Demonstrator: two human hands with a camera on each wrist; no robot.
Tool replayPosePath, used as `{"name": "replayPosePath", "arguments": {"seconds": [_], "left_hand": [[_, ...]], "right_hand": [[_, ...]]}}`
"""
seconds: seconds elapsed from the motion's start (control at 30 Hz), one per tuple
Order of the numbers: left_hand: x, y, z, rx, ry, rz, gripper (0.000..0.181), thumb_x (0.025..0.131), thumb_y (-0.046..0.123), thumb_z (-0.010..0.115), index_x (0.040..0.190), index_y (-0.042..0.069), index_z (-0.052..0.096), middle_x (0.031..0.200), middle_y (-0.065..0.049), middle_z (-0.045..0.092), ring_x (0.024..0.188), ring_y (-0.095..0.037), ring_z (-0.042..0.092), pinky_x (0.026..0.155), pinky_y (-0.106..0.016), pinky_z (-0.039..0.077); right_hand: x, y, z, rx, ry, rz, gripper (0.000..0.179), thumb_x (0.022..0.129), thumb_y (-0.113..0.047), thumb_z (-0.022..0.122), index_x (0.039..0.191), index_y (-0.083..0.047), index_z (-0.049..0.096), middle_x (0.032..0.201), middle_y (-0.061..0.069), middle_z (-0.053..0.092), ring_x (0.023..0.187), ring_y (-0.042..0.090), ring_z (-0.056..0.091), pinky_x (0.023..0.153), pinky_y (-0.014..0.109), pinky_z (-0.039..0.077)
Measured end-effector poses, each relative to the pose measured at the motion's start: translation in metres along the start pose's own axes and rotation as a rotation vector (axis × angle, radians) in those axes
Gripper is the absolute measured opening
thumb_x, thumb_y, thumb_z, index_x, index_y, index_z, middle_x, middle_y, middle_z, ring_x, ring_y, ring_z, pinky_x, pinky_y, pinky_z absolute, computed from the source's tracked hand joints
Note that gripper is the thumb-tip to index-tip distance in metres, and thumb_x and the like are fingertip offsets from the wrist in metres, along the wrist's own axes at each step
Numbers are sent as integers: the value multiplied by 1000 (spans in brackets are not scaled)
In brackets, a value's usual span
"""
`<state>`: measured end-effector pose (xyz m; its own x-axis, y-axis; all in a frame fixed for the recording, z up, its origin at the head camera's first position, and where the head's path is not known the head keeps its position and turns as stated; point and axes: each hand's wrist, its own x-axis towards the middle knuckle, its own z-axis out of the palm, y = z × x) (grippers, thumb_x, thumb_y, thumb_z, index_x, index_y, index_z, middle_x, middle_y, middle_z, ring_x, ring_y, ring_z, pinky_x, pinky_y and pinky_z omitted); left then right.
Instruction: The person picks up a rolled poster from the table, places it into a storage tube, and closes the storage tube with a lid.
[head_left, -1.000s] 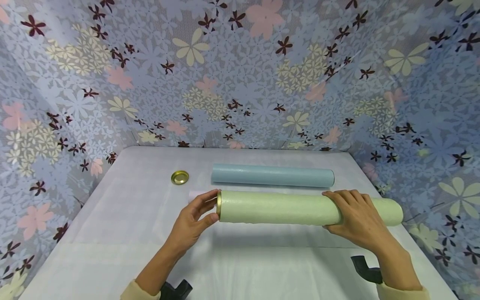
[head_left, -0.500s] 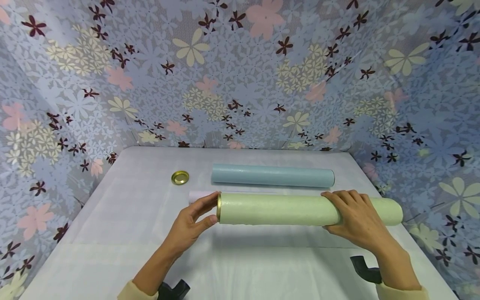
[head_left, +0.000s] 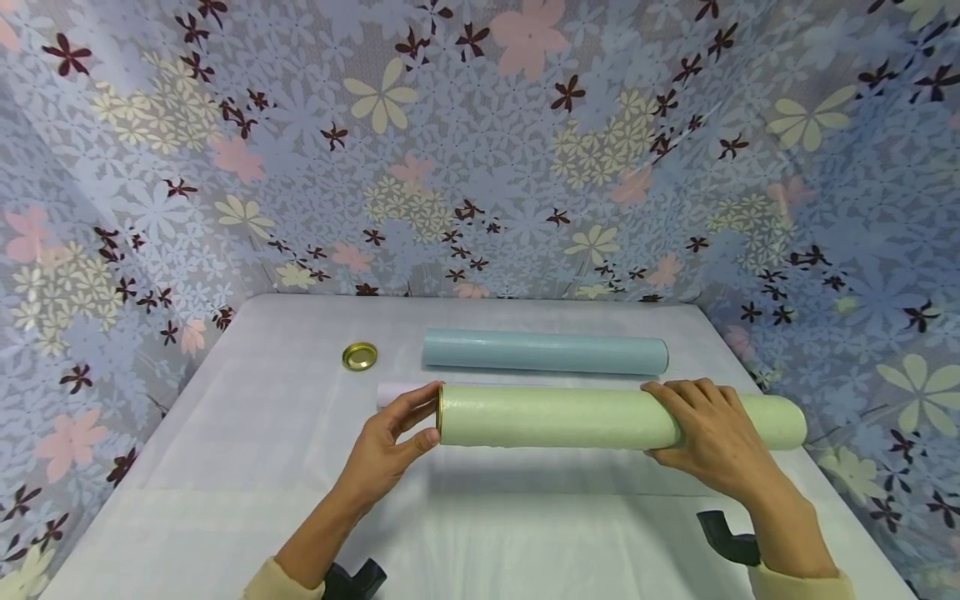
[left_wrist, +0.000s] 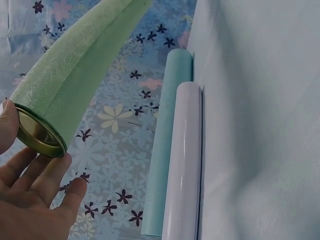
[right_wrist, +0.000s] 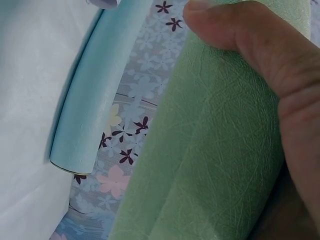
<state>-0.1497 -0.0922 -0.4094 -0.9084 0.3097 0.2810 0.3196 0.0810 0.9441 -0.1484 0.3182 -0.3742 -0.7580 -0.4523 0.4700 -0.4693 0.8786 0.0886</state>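
Observation:
A light green cardboard tube [head_left: 555,417] is held level above the table. My right hand [head_left: 708,429] grips it from above near its right end, thumb on the near side. At its left end sits a gold metal lid [left_wrist: 42,132], with its rim against the tube's edge. My left hand [head_left: 386,446] pinches this lid between the thumb and the fingers, which touch the rim in the left wrist view. A second gold lid [head_left: 360,356] lies on the table to the left. In the right wrist view, my thumb [right_wrist: 220,27] presses on the green textured surface.
A light blue tube [head_left: 545,351] lies across the back of the white table [head_left: 225,433]. A white roll [left_wrist: 185,160] lies in front of it, mostly behind the green tube in the head view. Flowered cloth [head_left: 480,167] surrounds the table's back and sides.
The gold band at the green tube's left end looks narrower now. My left hand has shifted very slightly at the lid; my right hand keeps its grip in nearly the same place.

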Motion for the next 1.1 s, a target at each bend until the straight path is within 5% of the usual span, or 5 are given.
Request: {"name": "replayPosePath", "arguments": {"seconds": [0.67,1.0,1.1], "left_hand": [[2,-2,3,121,23,17,55,89,21,64,140,28,45,143,4,48,130,-16,48,103,-38,43],[-2,2,-4,129,-17,49,55,90,18,63,141,26,43,143,1,48,130,-22,49,98,-22,45],[-2,5,-6,145,-33,59,56,90,18,64,141,26,42,142,1,48,131,-22,48,101,-32,46]], "right_hand": [[-3,1,1,-18,22,1,90,46,-35,91,126,-15,55,108,11,63,97,34,55,79,53,40],[-2,0,0,-10,17,9,89,47,-36,90,127,-17,55,109,10,63,98,34,55,80,52,40],[-2,-1,0,-1,10,14,89,48,-35,89,127,-17,55,109,10,63,98,33,54,79,52,40]]}}
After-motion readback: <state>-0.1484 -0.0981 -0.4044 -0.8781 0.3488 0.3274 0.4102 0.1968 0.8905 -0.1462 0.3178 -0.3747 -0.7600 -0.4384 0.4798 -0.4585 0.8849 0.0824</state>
